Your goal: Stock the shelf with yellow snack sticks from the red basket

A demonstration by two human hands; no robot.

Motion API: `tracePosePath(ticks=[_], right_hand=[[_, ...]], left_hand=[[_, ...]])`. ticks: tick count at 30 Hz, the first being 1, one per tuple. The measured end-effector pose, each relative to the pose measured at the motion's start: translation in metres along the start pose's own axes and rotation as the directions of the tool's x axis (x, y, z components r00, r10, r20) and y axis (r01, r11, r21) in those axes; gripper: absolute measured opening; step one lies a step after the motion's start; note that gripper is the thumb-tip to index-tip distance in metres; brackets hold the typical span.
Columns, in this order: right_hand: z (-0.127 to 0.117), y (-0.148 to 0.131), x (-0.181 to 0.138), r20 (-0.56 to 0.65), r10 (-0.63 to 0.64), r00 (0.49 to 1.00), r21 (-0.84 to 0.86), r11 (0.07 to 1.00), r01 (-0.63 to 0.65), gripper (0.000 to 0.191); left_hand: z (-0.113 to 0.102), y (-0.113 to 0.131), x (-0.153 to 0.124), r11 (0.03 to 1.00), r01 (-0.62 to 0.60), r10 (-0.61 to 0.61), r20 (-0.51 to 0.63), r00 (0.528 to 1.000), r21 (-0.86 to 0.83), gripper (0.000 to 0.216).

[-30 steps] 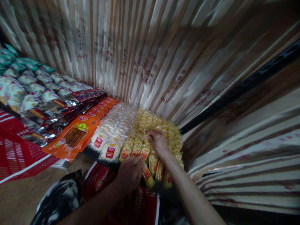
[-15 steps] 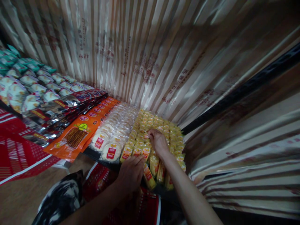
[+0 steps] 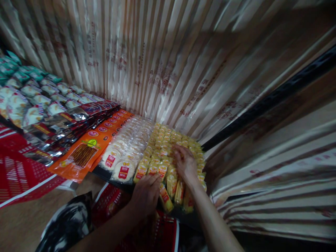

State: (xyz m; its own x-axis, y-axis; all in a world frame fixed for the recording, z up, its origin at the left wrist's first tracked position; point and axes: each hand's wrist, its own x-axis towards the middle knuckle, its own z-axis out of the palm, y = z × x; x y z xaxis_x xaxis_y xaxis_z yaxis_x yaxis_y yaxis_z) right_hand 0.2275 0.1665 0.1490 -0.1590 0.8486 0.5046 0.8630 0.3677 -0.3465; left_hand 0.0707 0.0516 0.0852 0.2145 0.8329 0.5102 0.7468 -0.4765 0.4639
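Yellow snack packets (image 3: 162, 148) with red and white labels stand in dense rows on a dark shelf. My right hand (image 3: 186, 163) is over these rows, its fingers loosely bent and apart, with nothing visible in them. At the front of the rows, my left hand (image 3: 145, 192) lies with its fingers stretched over the lower edge of the front packets; its thumb is hidden. Just right of its fingertips, a loose yellow packet (image 3: 166, 198) leans at a slant. Clear-wrapped round white rice crackers (image 3: 124, 170) are lined up left of the yellow packets.
Left of the crackers lie an orange snack bag (image 3: 78, 157), a stack of dark shiny packets (image 3: 60, 124), then white and green bags. Red baskets (image 3: 19, 164) stand below the shelf. A striped printed plastic sheet (image 3: 147, 52) hangs behind; a black bar (image 3: 249, 110) slants across the right.
My right hand has shifted slightly right over the yellow packets, and its fingers have loosened from a pinch. My left hand has stayed in nearly the same spot.
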Motion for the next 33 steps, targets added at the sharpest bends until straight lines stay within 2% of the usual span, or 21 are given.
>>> tracePosePath(ticks=[3, 7, 16, 20, 25, 33], right_hand=[[-0.012, 0.002, -0.018, -0.041, -0.028, 0.999, -0.023, 0.999, 0.027, 0.032], [-0.017, -0.009, -0.033, 0.061, -0.114, 0.992, -0.06, 0.991, 0.118, 0.031], [-0.001, -0.028, -0.018, 0.262, -0.091, 0.961, -0.163, 0.977, 0.137, 0.035], [-0.001, -0.034, -0.015, 0.277, -0.085, 0.957, -0.229, 0.962, 0.151, 0.037], [-0.003, -0.038, -0.009, 0.232, -0.062, 0.971, -0.321, 0.937, 0.136, 0.036], [-0.002, -0.03, -0.006, 0.262, -0.074, 0.962, -0.298, 0.942, 0.154, 0.035]], left_hand=[[0.0, 0.0, 0.0, 1.0, -0.002, 0.002, 0.023, 1.0, 0.017, 0.035], [0.001, 0.001, -0.001, 1.0, -0.021, 0.021, 0.02, 1.0, 0.022, 0.035], [-0.004, 0.003, 0.001, 1.0, -0.019, 0.019, 0.028, 0.999, 0.01, 0.035], [0.0, 0.001, 0.0, 1.0, -0.008, 0.008, 0.026, 1.0, 0.007, 0.036], [0.001, 0.0, 0.0, 1.0, 0.004, -0.004, 0.034, 0.999, -0.006, 0.035], [0.0, 0.001, 0.001, 1.0, -0.005, 0.004, 0.021, 1.0, 0.012, 0.034]])
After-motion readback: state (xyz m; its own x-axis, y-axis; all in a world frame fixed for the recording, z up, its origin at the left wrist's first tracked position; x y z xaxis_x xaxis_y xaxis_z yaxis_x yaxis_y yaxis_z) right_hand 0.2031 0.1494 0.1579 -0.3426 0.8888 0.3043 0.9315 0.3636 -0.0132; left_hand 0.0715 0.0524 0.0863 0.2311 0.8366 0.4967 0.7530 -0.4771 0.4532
